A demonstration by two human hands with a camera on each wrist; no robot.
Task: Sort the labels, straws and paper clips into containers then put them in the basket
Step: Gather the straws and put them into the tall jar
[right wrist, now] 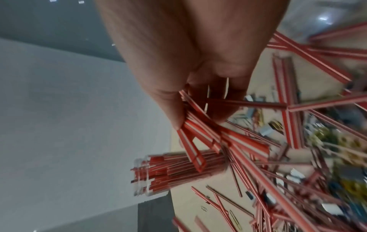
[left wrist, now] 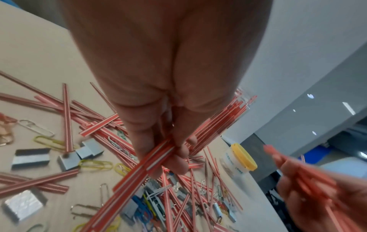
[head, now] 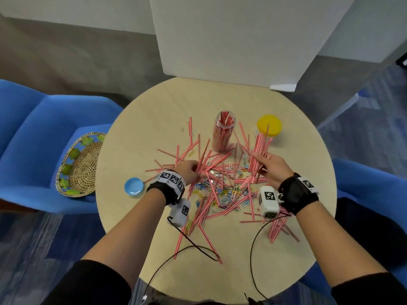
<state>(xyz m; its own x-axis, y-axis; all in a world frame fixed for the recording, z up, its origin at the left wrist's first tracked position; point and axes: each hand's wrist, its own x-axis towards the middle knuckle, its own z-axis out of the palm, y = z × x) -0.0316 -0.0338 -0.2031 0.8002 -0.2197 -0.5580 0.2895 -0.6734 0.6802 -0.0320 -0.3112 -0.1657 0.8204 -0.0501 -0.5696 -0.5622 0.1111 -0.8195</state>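
Observation:
Red-and-white striped straws (head: 211, 166) lie scattered over the round table (head: 308, 172), mixed with coloured paper clips (head: 229, 194) and small grey labels (left wrist: 30, 158). A clear jar (head: 222, 134) in the middle stands upright, partly filled with straws. My right hand (head: 269, 165) grips a thick bundle of straws (head: 259, 150) that points up and away. My left hand (head: 189, 171) pinches a few straws (left wrist: 151, 161) just above the pile. A yellow-lidded container (head: 269, 126) stands behind the right hand.
A blue lid (head: 134, 186) lies at the table's left edge. A woven basket (head: 81, 166) rests on the blue chair (head: 33, 133) to the left. A white board (head: 231, 40) rises behind the table. Wrist-camera cables (head: 193, 249) trail across the near side.

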